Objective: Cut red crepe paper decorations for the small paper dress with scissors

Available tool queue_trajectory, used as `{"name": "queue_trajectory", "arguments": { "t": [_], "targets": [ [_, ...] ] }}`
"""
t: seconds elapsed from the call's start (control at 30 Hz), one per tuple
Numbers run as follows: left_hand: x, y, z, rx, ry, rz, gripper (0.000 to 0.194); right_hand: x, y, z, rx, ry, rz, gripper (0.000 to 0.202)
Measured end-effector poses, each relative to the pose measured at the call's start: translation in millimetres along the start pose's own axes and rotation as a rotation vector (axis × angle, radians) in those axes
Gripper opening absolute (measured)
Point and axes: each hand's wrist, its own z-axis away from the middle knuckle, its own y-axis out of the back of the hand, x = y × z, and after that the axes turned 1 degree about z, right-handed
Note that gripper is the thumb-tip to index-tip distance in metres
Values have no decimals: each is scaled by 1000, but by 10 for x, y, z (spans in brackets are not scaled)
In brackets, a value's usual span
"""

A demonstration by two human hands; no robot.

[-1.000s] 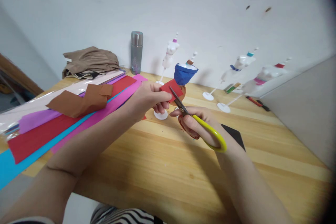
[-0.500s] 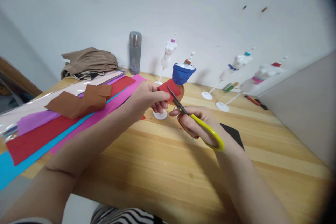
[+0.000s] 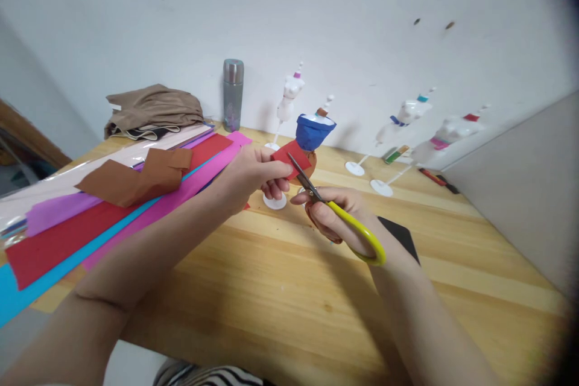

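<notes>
The small, thin red sheet of fabric-like material (image 3: 296,149) sits pinched between thumb and fingers of the left hand (image 3: 262,172) at its eight o'clock, while the yellow-handled metal scissors (image 3: 312,193), gripped by the right hand (image 3: 348,202) toward four o'clock, lie across it; the cut seems unfinished, though its depth cannot be told. At one o'clock, a white miniature dress form (image 3: 313,118) already wears a blue cloth wrap (image 3: 315,134) above the pale wooden desk (image 3: 253,277).

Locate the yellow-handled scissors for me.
In the head view, the yellow-handled scissors are just right of centre, in the right hand, blades over the red piece held by the left hand.
</notes>
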Motion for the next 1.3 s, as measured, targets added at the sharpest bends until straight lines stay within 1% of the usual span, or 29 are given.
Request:
{"name": "queue_trajectory", "arguments": {
  "t": [0.37, 0.67, 0.83, 1.07, 1.3],
  "targets": [
    [-9, -14, 8, -11, 9, 29, 22, -23, -7, -10, 28, -5, -3, 47],
    [-4, 4, 2, -24, 6, 23, 20, -35, -10, -7, 17, -5, 12, 42],
    [-5, -8, 11, -21, 2, 38, 20, -39, -10, -21, 21, -3, 19, 45],
    [-84, -29, -9, -19, -18, 110, 22, -34, 7, -12, 24, 1, 0, 52],
    [-73, -73, 22, -12, -8, 155, 25, -39, 27, -6, 34, 11, -10, 55]
  ]
}}
